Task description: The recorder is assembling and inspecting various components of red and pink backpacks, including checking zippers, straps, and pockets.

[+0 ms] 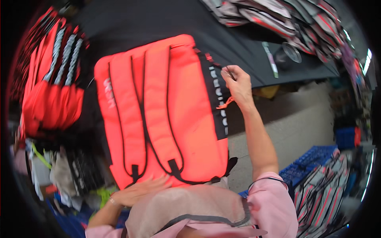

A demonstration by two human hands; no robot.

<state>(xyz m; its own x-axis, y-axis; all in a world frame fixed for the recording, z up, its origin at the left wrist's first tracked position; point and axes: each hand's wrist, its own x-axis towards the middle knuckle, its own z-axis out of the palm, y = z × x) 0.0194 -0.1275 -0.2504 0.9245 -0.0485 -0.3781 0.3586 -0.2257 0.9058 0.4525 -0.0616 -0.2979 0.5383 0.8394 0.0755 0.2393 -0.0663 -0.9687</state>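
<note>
The orange backpack (158, 115) lay with its back panel and two shoulder straps facing up, partly on the black tabletop (238, 43) and partly against the person's body. Its long axis ran from the person's chest away toward the far edge of the tabletop, and it leaned a little to the left.

The right hand (237, 84) was at the right side of the backpack, near its upper end. The fingers (229, 73) were pressed together in a pinch on something small at the black side panel (217, 99), probably a zipper pull, but it was too small to tell surely. An orange cord (225, 104) hung just under this hand, beside the wrist. The side panel carried white printing along its length.

The left hand (139, 191) rested flat on the lower end of the backpack, near the place where the straps are fixed, with the fingers spread and holding nothing. So the right hand was nearer to the side seam, and the seam ran from it down toward the person.

To the left stood a pile of other orange backpacks (51, 91) with grey striped straps. At the far right corner lay a heap of grey and red striped bags (285, 16). A narrow white and green label strip (270, 59) and a clear round lid (293, 51) lay on the tabletop. A blue crate (309, 162) stood on the floor at the right.
</note>
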